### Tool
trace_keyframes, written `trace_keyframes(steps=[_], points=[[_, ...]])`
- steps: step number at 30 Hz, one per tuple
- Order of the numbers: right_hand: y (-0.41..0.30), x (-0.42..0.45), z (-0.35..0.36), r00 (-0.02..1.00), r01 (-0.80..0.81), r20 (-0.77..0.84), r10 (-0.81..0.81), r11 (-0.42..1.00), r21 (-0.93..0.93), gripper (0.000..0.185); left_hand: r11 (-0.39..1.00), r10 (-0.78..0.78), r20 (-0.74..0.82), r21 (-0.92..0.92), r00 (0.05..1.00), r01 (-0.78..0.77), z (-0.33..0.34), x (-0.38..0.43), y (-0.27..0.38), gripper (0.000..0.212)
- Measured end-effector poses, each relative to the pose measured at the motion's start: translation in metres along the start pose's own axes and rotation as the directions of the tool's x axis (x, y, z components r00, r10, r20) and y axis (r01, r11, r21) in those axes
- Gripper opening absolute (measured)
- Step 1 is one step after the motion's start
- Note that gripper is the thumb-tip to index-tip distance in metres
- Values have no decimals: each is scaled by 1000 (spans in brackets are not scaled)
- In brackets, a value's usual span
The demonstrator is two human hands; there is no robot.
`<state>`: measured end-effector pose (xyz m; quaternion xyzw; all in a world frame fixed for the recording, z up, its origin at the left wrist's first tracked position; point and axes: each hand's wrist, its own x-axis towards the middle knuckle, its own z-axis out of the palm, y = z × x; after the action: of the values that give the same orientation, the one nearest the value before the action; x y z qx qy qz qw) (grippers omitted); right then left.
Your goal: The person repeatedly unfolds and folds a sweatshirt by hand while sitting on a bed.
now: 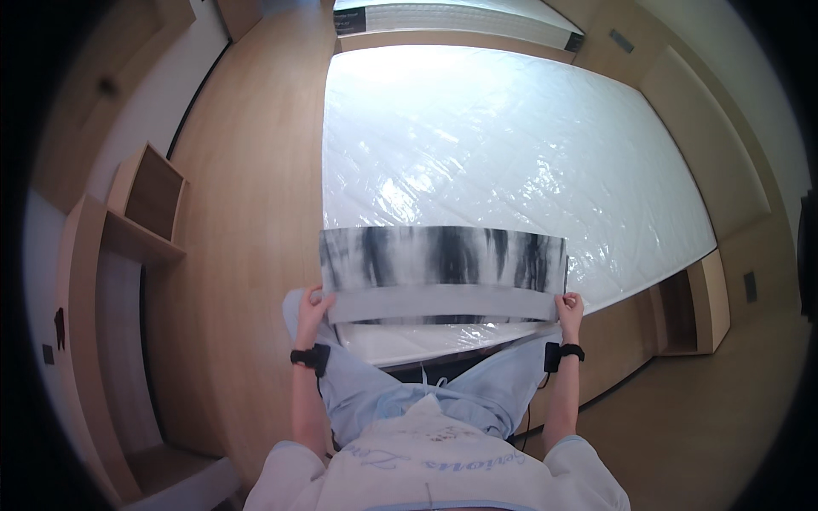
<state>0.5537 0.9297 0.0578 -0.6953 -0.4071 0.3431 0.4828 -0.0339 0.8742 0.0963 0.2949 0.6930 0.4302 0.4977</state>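
Note:
A folded black, white and grey streaked cloth (441,255) lies across the near end of a mattress (486,140) wrapped in clear plastic. Along its near side a plain pale grey band (441,303) is turned up, with a thin strip of the dark pattern below it. My left hand (314,308) pinches the left end of that band between thumb and fingers. At the opposite end, my right hand (569,309) grips the right corner the same way. The cloth is stretched fairly straight between both hands, above my lap.
Another mattress (460,18) stands beyond this one. A padded headboard (703,128) and a wooden nightstand (716,303) are on the right. Wooden shelving (83,338) lines the left side, with wood flooring (249,191) between. Both wrists wear black straps with small devices; a cable hangs near the right one.

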Motion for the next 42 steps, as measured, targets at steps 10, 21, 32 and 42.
trace_keyframes(steps=[10, 21, 32, 42], points=[[-32, 41, 18, 969, 206, -55, -241, 911, -358, 23, 890, -34, 129, -447, 991, 89, 10, 69, 31, 37], [-17, 23, 31, 983, 98, -80, -163, 845, -525, 24, 991, 72, -92, -108, 993, -82, 0, 84, -16, 39], [-21, 0, -13, 894, -377, 191, 406, 910, -172, 48, 862, -224, 127, 489, 966, 136, -17, -1, 20, 64], [-189, -63, 105, 913, 405, 115, -392, 905, -129, 29, 901, -131, 151, 430, 980, 54, -26, 5, -19, 49]])
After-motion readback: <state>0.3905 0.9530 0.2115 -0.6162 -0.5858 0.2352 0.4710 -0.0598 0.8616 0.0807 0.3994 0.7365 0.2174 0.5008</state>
